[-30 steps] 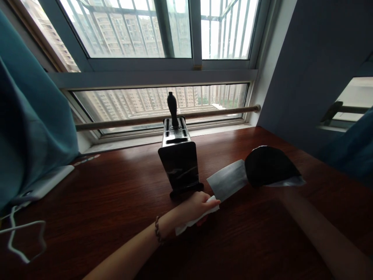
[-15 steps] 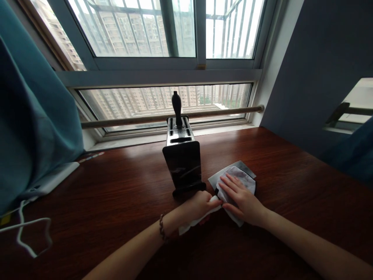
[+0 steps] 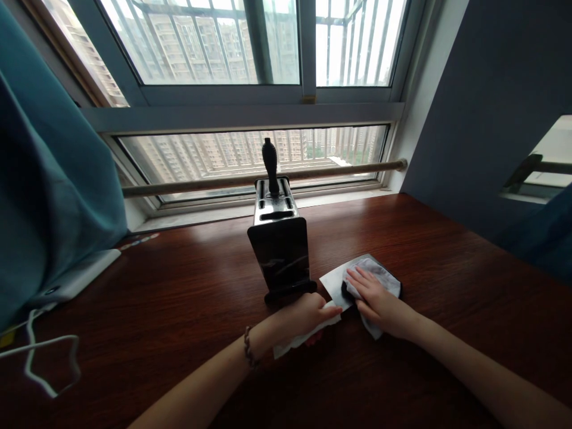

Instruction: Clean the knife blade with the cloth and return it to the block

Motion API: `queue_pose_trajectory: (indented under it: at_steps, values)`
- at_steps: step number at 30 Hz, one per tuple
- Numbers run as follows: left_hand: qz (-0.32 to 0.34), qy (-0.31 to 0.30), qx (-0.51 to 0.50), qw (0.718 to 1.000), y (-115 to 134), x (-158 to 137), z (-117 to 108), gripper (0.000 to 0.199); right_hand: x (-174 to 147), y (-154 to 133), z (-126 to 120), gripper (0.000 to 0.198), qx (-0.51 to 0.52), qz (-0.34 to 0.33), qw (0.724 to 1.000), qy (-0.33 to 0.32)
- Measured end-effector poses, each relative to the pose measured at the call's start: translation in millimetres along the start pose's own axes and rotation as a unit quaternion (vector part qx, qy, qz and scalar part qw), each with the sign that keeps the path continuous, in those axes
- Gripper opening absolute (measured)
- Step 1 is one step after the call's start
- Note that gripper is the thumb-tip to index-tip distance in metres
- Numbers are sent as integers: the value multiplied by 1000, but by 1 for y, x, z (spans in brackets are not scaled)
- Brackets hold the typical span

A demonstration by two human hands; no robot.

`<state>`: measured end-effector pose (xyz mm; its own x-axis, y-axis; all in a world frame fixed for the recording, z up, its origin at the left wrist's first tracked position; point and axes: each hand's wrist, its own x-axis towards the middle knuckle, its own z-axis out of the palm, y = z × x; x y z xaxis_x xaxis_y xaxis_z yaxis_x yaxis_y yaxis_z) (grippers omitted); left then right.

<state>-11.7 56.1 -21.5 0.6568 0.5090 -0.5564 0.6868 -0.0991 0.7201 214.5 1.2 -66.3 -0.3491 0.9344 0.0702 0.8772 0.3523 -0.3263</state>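
Note:
A cleaver with a broad, shiny blade (image 3: 334, 282) lies low over the table, right of the knife block. My left hand (image 3: 308, 313) is closed around its handle end, which is mostly hidden, with a white tissue (image 3: 292, 345) wrapped there and hanging below. A small red patch shows under that hand. My right hand (image 3: 378, 301) presses a crumpled white cloth (image 3: 379, 275) onto the blade, its fingers close together over the fabric. One corner of the cloth droops toward me.
A metal and black knife block (image 3: 283, 250) holding one dark-handled tool (image 3: 270, 161) stands just beyond my left hand. White cables (image 3: 53, 339) and a white device (image 3: 83, 274) lie at left beside a blue curtain (image 3: 58, 167). A barred window is behind the wooden table (image 3: 179, 298).
My right hand has slid the cloth to the right along the blade, uncovering more metal near the handle. My left hand keeps its hold in nearly the same place.

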Motion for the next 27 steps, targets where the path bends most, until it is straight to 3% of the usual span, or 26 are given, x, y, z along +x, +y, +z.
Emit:
queue_pose_trajectory:
  at_steps: [5,9,12,14,17,19,22,27]
  values:
    - [13,-29,-21,999,-1,0,-5,55,2,42,8,56,-59,94,993,49]
    - [16,-89,-55,994,-6,4,-12,49,1,52,6,54,-70,102,990,69]
    - [14,-121,-85,989,-12,8,-17,44,-1,33,-3,54,-30,59,997,42]
    - [24,-125,-98,987,-15,9,-19,39,-3,12,-11,53,20,-6,1000,4]
    - [41,-124,-103,986,-16,10,-21,30,-6,-20,-19,50,100,-120,987,-39]
    - [44,-125,-101,986,-14,9,-21,26,-5,-34,-19,50,130,-151,979,-47]
    - [40,-129,-98,986,-12,7,-21,24,-1,-30,-12,51,131,-109,985,-21]
    - [34,-134,-98,986,-14,9,-21,23,6,34,8,52,33,42,995,86]
